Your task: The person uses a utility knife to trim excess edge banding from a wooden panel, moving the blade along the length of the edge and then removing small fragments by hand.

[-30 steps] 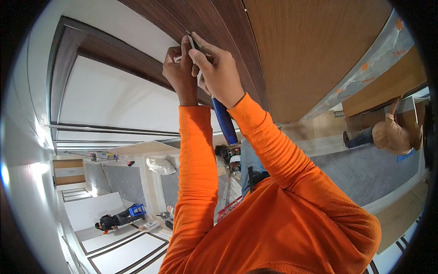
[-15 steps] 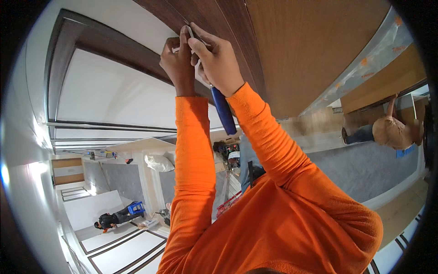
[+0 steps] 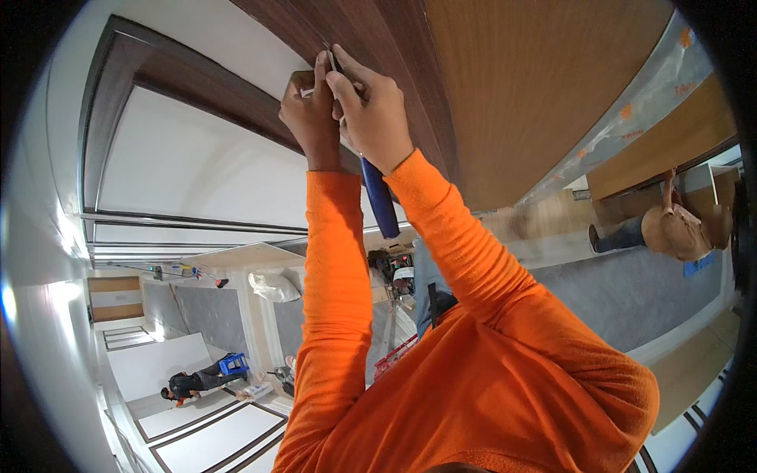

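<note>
Both hands meet at a dark brown wood trim board [image 3: 394, 87], close to its edge with a white panel. My left hand [image 3: 311, 118] is closed, its thumb and finger pinching at a thin pale piece against the wood. My right hand [image 3: 374, 114] is closed around a blue-handled tool [image 3: 380, 201], whose handle sticks out below the wrist. The tool's head is hidden by the fingers, so its exact kind cannot be made out. The fingertips of both hands nearly touch.
A brown wood panel [image 3: 544, 87] stands right of the trim, edged by clear plastic film [image 3: 631, 118]. One person [image 3: 678, 229] works at far right, another [image 3: 189, 384] at lower left near a blue stool [image 3: 234, 364]. A white sack [image 3: 274, 285] lies on the floor.
Both hands have shifted very slightly down and to the right along the trim. The blue handle has swung a little left. The person at right has changed arm position.
</note>
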Demonstrator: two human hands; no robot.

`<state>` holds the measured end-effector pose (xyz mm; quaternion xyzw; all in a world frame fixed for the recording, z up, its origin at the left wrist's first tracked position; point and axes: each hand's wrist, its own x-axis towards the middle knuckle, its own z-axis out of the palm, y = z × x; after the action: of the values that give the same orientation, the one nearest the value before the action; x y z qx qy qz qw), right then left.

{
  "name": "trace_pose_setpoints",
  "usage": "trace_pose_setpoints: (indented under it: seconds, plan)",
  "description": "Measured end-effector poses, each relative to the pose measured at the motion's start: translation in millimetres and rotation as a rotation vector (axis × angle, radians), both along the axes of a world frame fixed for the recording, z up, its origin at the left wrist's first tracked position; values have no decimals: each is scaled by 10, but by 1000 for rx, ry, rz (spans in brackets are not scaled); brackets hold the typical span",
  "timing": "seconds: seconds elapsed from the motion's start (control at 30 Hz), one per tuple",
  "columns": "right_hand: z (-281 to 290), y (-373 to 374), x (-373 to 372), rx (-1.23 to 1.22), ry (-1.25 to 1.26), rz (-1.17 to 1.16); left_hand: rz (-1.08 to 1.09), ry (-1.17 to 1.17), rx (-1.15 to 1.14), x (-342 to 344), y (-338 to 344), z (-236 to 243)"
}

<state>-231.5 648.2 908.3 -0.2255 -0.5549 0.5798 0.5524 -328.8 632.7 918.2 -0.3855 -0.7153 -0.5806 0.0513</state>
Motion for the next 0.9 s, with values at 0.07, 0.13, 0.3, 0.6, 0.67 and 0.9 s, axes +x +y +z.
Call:
trace_pose_setpoints:
  seconds: [0.07,0.13,0.3,0.6,0.67,0.9]
  plan:
    - [0,-11,-36,-6,13,-16,8,-9,-17,5,2,34]
    - [-1,18,-41,11,0,-36,53,6,-59,15,20,78]
    - [24,56,19,-122,40,135,4,-7,-20,-30,21,44]
    - [-51,111,-38,77,36,-40,-9,-23,-4,42,42,34]
    - [-24,51,-64,50,33,-30,11,-63,-16,48,-6,109]
    - [-100,156,200,-109,87,281,-43,-126,-3,-8,41,5]
